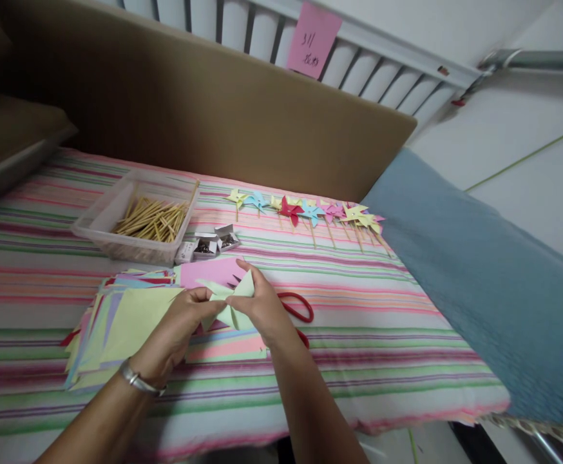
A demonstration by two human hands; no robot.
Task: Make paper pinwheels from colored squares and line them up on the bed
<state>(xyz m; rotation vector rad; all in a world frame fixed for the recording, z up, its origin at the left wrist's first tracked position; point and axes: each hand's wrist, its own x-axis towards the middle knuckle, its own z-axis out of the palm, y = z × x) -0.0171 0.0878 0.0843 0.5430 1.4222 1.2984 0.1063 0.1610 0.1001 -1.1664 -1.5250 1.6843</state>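
- pale green paper pinwheel (236, 316) held up between the hands, above a heap of paper on the tabletop (382, 361); flaps folded in toward the centre, no stick seen on it.
- left hand (185, 321): thumb and fingers pinched on the near-left side. right hand (261, 304): thumb pressed at the centre, index fingertip up along the far-right flap. both grips nearly closed on thin paper; undersides of the fingers hidden, cannot tell how they sit.
- key relation: the folded centre lies right between the 2 thumb tips, the right thumb on it, the left just beside. the shape is roughly square, so no clear long axis.
- 2 small boxes (215, 242) with lids up, just beyond the paper; right index fingertip nearer to them than the left hand. contents dark, too small to name.
- red-handled scissors (309, 305) pass under the right hand, tips left, handles right.
- plastic tub (87, 224) of wooden sticks (153, 219) farther left; stacked paper sheets (139, 316) left; row of pinwheels on sticks (312, 211) well beyond, to the right.
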